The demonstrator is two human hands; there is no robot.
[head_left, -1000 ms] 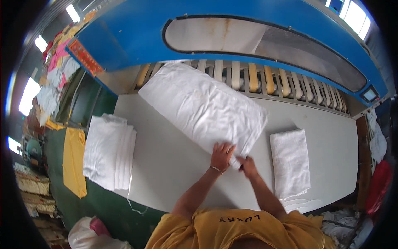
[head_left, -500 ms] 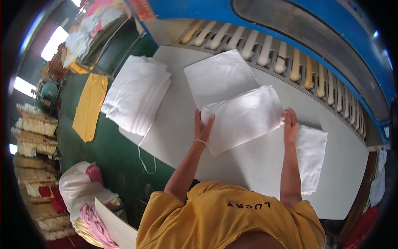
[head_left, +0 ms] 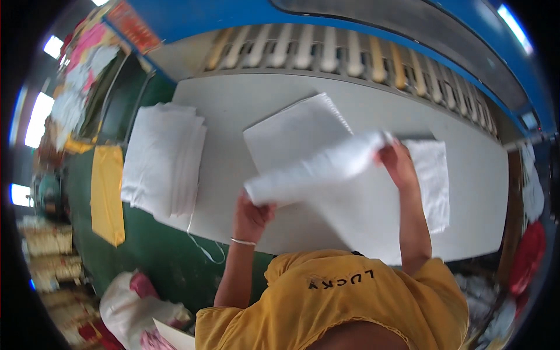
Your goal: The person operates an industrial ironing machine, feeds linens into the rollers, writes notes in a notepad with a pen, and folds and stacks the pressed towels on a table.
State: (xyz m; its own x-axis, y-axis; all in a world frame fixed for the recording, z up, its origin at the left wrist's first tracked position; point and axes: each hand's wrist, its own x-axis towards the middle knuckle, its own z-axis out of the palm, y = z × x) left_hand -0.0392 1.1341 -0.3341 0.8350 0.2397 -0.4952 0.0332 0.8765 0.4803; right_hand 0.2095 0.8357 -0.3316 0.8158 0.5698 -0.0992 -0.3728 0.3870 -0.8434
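Observation:
A folded white cloth (head_left: 318, 173) hangs stretched between my two hands above the pale table, smeared by motion. My left hand (head_left: 253, 216), with a thin white bracelet at the wrist, is closed on its lower left corner. At its right end, my right hand (head_left: 398, 164) grips the edge with bent fingers. Another white cloth (head_left: 296, 133) lies flat on the table just behind, partly covered by the held one. Beyond my right forearm rests a further folded white cloth (head_left: 433, 184).
A thick stack of folded white cloths (head_left: 163, 160) sits at the table's left end, with a white cord (head_left: 197, 245) hanging down. A blue machine (head_left: 233, 16) with a row of pale rollers (head_left: 329, 49) borders the far side of the table (head_left: 466, 204). Yellow fabric (head_left: 107, 195) hangs at the left.
The held cloth has tilted up from lying nearly flat to a narrow, edge-on band. My left hand has moved left and nearer; its fingers have closed. The whole view has turned somewhat.

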